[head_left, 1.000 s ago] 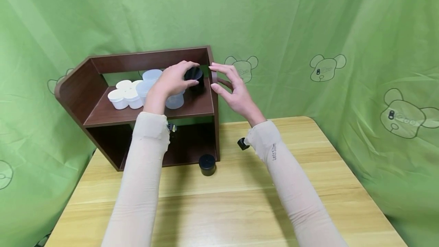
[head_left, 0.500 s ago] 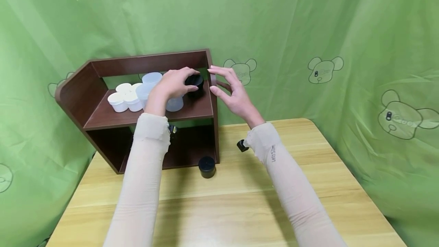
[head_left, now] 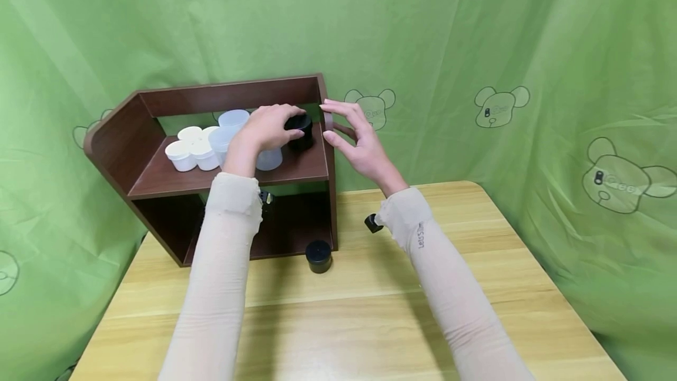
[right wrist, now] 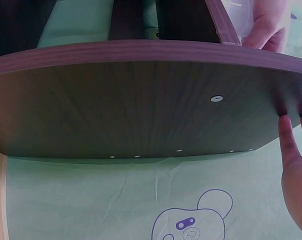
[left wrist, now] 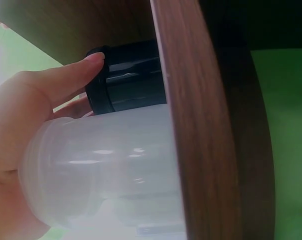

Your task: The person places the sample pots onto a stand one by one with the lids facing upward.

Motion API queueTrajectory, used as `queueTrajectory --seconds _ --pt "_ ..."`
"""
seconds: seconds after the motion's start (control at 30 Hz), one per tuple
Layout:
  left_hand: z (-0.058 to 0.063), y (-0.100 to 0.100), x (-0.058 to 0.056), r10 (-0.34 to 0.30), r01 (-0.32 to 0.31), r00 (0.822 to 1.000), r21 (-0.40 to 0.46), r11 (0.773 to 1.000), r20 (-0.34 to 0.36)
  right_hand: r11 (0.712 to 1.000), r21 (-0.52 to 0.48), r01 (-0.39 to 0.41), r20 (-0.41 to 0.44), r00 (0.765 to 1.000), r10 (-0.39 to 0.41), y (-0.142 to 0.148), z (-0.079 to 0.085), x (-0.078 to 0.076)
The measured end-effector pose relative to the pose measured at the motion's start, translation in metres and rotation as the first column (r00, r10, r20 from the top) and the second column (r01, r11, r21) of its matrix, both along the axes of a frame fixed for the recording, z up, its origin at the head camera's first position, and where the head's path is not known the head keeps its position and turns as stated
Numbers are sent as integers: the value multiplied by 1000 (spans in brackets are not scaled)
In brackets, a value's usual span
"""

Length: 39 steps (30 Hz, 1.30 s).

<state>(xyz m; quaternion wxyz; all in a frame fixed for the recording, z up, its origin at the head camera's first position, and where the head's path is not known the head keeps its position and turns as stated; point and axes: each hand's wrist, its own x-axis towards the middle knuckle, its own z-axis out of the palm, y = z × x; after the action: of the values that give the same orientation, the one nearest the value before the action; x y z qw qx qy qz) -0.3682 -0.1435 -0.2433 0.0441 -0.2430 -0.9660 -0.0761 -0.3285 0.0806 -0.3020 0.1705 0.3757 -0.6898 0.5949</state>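
Note:
On the upper level of a dark brown shelf [head_left: 222, 92], my left hand [head_left: 264, 128] grips a black lidded jar [left wrist: 136, 80] near the shelf's right end. The thumb presses the edge of its lid, and the other fingers are mostly hidden behind it. Translucent plastic jars [left wrist: 96, 170] stand beside it, partly under the left hand. My right hand [head_left: 365, 143] is at the outer face of the right side panel [right wrist: 141, 105], its fingertips resting on the wood and nothing held. Several white lidded jars [head_left: 181, 157] are grouped further left on the same level.
Another black jar [head_left: 318, 256] stands on the wooden table [head_left: 402, 310], in front of the shelf's right corner. The shelf's lower compartment [head_left: 296, 222] is dark inside. A green curtain [head_left: 449, 46] hangs behind and around the table.
Both hands stay nearly in place, the left at the black jar and the right at the side panel. The head view has shifted slightly.

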Motion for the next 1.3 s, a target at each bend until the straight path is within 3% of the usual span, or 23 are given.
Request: queueTrajectory --seconds 0.17,0.6,0.83,1.07,1.3 --pt "1 0 -1 0 0 1000 -11 1000 -2 1000 -9 -9 -15 1000 9 2 -9 -15" --pt "0 0 -1 0 0 1000 -22 1000 -8 1000 -2 -11 -31 999 11 3 -11 -16" --pt "0 -1 -1 -1 2 1000 5 1000 -16 1000 -4 -11 -3 1000 11 0 6 8" --pt "-1 -2 2 -25 30 995 50 998 -98 1000 2 -9 4 1000 9 1 6 8" --pt "3 -6 17 -54 85 977 141 986 -207 1000 1 -10 3 1000 10 1 5 8"
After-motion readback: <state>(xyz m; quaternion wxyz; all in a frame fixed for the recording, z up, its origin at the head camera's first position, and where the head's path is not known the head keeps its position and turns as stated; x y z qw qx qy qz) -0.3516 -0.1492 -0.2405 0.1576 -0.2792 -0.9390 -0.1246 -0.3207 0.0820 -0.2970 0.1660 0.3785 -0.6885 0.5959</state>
